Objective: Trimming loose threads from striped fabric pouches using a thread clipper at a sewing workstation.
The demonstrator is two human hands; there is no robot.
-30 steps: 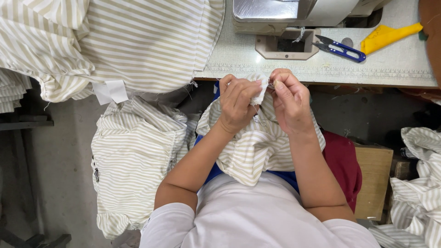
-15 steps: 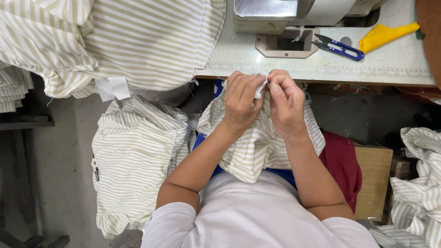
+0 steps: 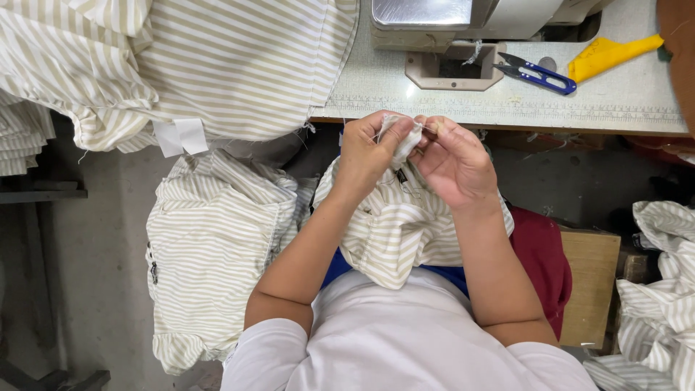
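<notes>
Beige-and-white striped garment [image 3: 405, 232] bunched up in the lap, top edge pulled up right below the front edge of the desk [image 3: 507, 108]. Left hand [image 3: 365, 156] closed on a small white bit of fabric [image 3: 402, 137] at that top edge, thumb and fingers pinched tight around it. Right hand [image 3: 452, 163] just beside, touching the same bit, fingertips pinched shut on it from the other side; can't tell if there's a thread in that grip, too small. Both hands pretty much knuckle to knuckle. Up on the desk: grey sewing machine [image 3: 463, 22] at the top, blue-handled thread snips [image 3: 539, 72] lying next to its base, yellow scrap [image 3: 608, 54] just right of those. More striped fabric [image 3: 217, 65] draped over the desk's left end with a white tag [image 3: 181, 136] hanging down. Another striped pile [image 3: 210, 246] down by the left arm, and one more heap [image 3: 662, 289] at the far right, next to a brown box [image 3: 590, 282].
</notes>
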